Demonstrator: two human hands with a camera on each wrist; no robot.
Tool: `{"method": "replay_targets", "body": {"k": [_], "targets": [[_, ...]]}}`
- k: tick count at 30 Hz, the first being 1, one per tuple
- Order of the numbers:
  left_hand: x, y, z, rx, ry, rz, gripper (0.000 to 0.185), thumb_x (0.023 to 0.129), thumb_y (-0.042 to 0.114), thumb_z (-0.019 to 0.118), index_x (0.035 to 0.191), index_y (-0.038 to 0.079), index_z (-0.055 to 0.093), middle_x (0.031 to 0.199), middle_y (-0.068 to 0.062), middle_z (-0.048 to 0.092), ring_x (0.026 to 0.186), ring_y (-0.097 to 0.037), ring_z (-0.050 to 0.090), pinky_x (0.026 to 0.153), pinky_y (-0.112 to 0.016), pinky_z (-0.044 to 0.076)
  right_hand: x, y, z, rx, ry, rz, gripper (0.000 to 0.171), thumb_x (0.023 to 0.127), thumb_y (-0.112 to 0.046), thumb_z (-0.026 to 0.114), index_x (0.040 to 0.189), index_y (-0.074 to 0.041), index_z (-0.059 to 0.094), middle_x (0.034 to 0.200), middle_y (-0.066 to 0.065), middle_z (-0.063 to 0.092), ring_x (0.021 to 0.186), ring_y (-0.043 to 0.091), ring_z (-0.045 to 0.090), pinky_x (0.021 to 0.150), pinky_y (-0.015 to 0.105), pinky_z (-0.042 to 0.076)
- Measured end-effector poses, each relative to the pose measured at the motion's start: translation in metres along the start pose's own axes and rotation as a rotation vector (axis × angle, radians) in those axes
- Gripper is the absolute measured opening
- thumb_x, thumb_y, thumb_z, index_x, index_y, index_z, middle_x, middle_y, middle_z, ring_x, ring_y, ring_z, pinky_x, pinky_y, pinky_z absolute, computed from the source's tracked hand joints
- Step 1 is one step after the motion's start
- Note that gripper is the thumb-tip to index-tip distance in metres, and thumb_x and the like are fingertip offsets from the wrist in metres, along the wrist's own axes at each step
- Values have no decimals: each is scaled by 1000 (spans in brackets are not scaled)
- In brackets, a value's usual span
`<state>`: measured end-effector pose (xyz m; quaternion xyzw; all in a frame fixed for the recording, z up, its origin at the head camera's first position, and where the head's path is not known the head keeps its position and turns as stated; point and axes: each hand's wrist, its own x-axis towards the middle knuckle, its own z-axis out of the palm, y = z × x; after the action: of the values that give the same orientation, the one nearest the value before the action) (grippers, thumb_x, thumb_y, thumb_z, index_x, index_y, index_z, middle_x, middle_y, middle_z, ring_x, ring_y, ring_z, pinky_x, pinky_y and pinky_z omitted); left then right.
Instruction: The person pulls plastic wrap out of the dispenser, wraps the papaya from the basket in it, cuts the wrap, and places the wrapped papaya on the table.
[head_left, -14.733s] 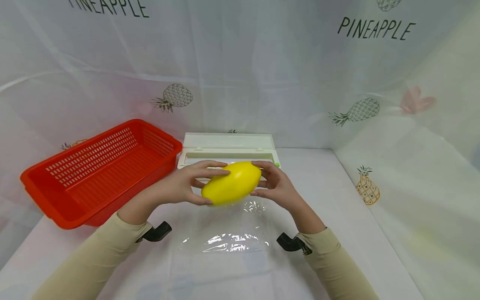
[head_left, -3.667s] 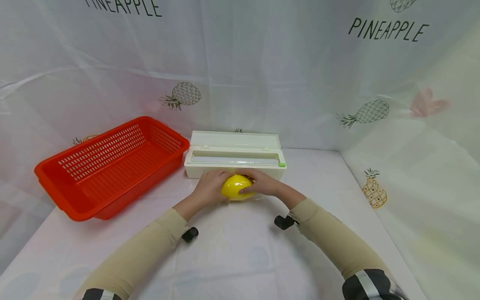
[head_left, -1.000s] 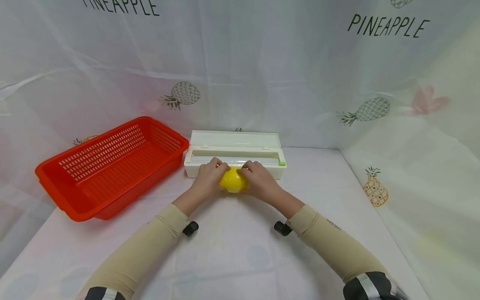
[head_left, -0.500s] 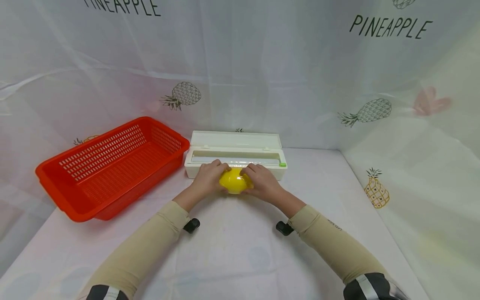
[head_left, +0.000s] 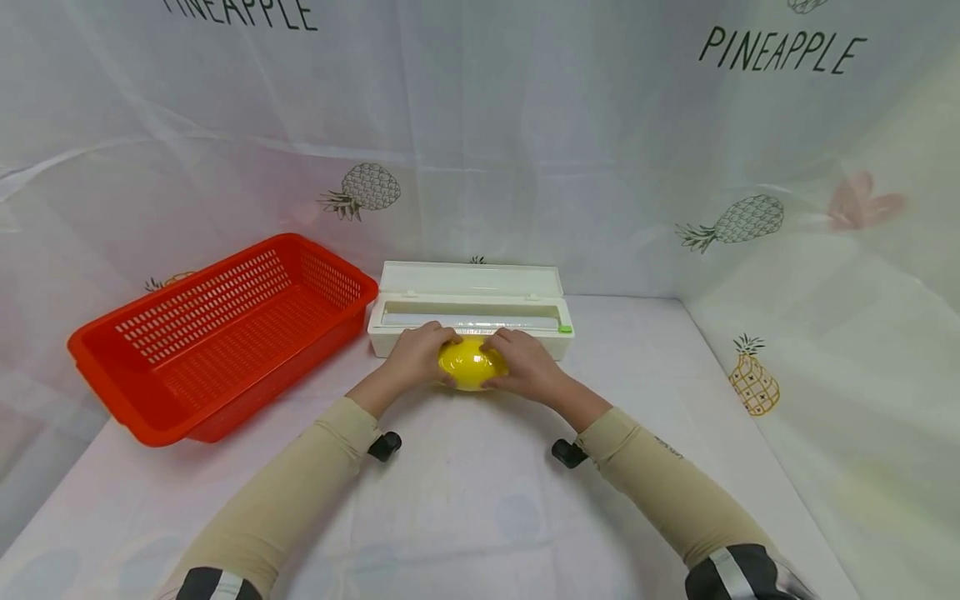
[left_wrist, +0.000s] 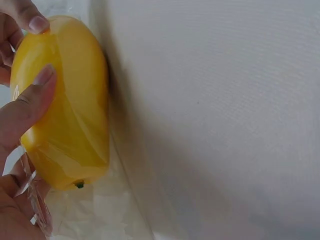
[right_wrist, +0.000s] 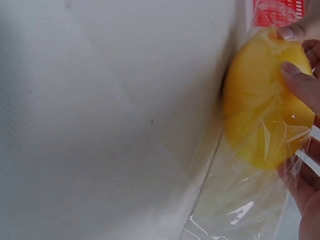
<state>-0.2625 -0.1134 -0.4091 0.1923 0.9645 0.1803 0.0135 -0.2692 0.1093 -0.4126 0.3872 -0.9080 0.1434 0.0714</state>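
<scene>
A smooth yellow oblong fruit (head_left: 471,365), with a small dark green stem tip (left_wrist: 79,185) in the left wrist view, lies against the table just in front of a cling film dispenser (head_left: 472,325). Clear film (right_wrist: 272,127) covers it, creased toward one end. My left hand (head_left: 418,357) grips its left side, thumb pressed on the near face. On the right side my right hand (head_left: 528,367) holds it the same way, fingers curled behind. Loose film (right_wrist: 240,210) trails from the fruit's end. The fruit's far side is hidden.
The dispenser's white lid (head_left: 471,278) stands raised, and a green slider (head_left: 566,329) sits at its right end. To the left is a red perforated basket (head_left: 217,333). A pineapple-print curtain (head_left: 525,150) hangs behind the white table (head_left: 450,500).
Earlier the bare fruit was held above film spread across the table; now film covers it, close to the dispenser. Over the last second it has shifted slightly toward me, both hands still on it.
</scene>
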Motion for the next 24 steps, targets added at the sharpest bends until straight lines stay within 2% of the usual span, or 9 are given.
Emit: {"method": "replay_targets", "body": {"k": [6, 9, 13, 18, 21, 24], "targets": [[1, 0, -2, -22, -5, 18, 72, 64, 33, 93, 126, 11, 64, 112, -5, 62, 99, -22, 55, 91, -43, 44, -1, 0, 0, 38, -12, 12, 54, 76, -34, 85, 116, -9, 59, 111, 4, 60, 100, 22, 56, 92, 36, 47], [0, -1, -3, -23, -3, 22, 71, 65, 32, 92, 127, 10, 64, 115, -6, 64, 103, -23, 56, 93, -45, 42, 0, -2, 4, 33, -35, 24, 56, 78, -36, 82, 118, -9, 55, 116, 5, 56, 105, 23, 51, 95, 35, 43], [-1, -2, -5, -9, 8, 15, 72, 66, 34, 92, 129, 12, 64, 116, -5, 63, 105, -22, 55, 92, -46, 40, 2, -8, 6, 13, -39, 27, 64, 74, -36, 84, 118, -6, 48, 119, 10, 50, 107, 27, 44, 96, 37, 39], [-5, -4, -5, -3, -17, 23, 75, 69, 36, 89, 135, 15, 59, 120, -5, 60, 108, -23, 54, 90, -46, 37, 4, -13, 6, -31, -29, 52, 65, 70, -32, 90, 113, -7, 48, 115, 10, 52, 104, 26, 46, 94, 35, 40], [-10, -6, -7, -35, -55, 31, 76, 72, 35, 87, 139, 16, 55, 128, -4, 58, 115, -23, 52, 99, -45, 36, 4, -14, 5, -36, -54, 65, 64, 69, -32, 90, 112, -8, 49, 115, 9, 53, 103, 25, 47, 94, 34, 41], [-14, -8, -12, -91, -55, 54, 73, 74, 31, 87, 137, 13, 56, 132, -4, 58, 121, -24, 51, 106, -44, 36, 3, -15, 4, -43, -77, 68, 64, 69, -32, 90, 112, -8, 49, 117, 10, 52, 105, 25, 47, 95, 35, 40]]}}
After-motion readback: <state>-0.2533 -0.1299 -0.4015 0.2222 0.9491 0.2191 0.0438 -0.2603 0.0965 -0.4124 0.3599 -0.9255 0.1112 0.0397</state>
